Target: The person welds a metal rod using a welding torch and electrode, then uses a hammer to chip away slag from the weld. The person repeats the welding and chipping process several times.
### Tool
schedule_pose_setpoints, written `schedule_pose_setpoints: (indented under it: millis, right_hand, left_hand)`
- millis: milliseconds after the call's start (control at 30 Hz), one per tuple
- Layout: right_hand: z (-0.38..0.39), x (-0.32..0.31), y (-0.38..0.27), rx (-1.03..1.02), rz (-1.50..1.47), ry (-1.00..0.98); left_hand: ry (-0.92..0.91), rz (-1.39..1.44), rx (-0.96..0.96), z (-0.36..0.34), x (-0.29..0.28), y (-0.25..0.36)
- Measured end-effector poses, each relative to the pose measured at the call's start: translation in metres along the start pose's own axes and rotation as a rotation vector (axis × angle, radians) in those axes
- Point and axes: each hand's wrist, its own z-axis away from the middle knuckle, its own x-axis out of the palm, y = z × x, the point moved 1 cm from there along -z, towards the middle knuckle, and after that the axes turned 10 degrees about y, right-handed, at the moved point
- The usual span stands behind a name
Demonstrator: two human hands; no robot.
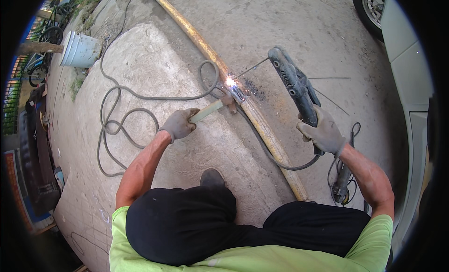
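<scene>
My left hand [179,125], in a grey work glove, is closed round the pale handle of a hammer [207,111]. Its rusty head rests against or just beside a long rusty pipe [267,135] lying slantwise on the ground. My right hand [323,133], also gloved, grips a black welding electrode holder [293,87]. From its jaws a thin welding rod [253,67] reaches left to the pipe, where a bright arc [230,82] glows with sparks. The glare hides the exact contact. Just below it, a shiny grey metal piece [239,94] sits on the pipe.
A dark cable [140,98] loops over the concrete at left and passes beneath the pipe. Near my right forearm lies an angle grinder [343,182]. Loose rods [330,78] lie right of the holder. A white bucket [80,50] stands far left; a pale vehicle [408,68] borders the right.
</scene>
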Motion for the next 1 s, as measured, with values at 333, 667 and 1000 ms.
schedule_pose_setpoints:
  millis: [333,667,1000]
  right_hand:
    - [-0.004,0.001,0.007,-0.023,0.028,-0.01]
    - [-0.004,0.002,0.004,-0.014,0.026,-0.019]
    - [-0.005,0.001,0.004,-0.033,0.061,-0.012]
  left_hand:
    - [-0.002,0.04,-0.019,0.0,0.002,-0.002]
    - [0.044,0.033,0.011,-0.001,0.008,-0.012]
    - [0.049,0.053,-0.002,-0.001,0.008,-0.01]
